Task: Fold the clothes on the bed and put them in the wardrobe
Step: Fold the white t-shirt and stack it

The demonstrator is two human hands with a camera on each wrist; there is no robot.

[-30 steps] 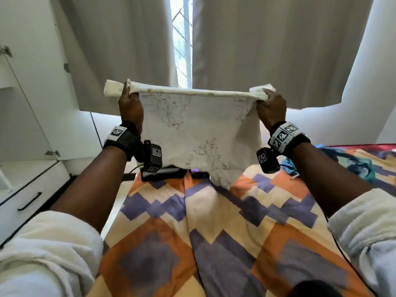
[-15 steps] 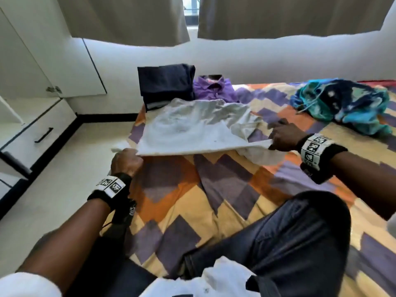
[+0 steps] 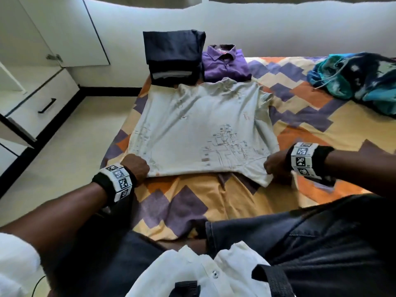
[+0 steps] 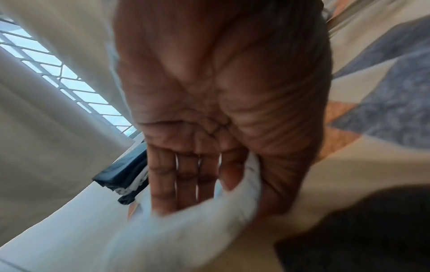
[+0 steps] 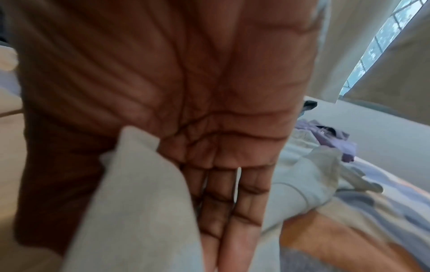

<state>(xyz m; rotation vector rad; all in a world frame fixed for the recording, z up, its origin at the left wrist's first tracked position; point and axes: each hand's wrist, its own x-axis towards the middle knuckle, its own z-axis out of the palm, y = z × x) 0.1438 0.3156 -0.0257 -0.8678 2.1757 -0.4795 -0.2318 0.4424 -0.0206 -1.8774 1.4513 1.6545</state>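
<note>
A pale grey printed t-shirt lies spread flat on the patterned bed, its hem towards me. My left hand grips the hem's left corner; in the left wrist view the cloth is pinched between thumb and fingers. My right hand holds the hem's right corner, with the fabric caught between thumb and fingers. Folded dark trousers and a folded purple shirt sit beyond the t-shirt's collar. A crumpled teal and navy garment lies at the far right.
The white wardrobe stands at the left with a door open and a drawer below. Pale floor lies between it and the bed. My knees in dark trousers rest on the bed's near edge.
The t-shirt, held up by its hem a second ago, has been lowered and spread flat on the bed. Both hands came down with it and drew apart.
</note>
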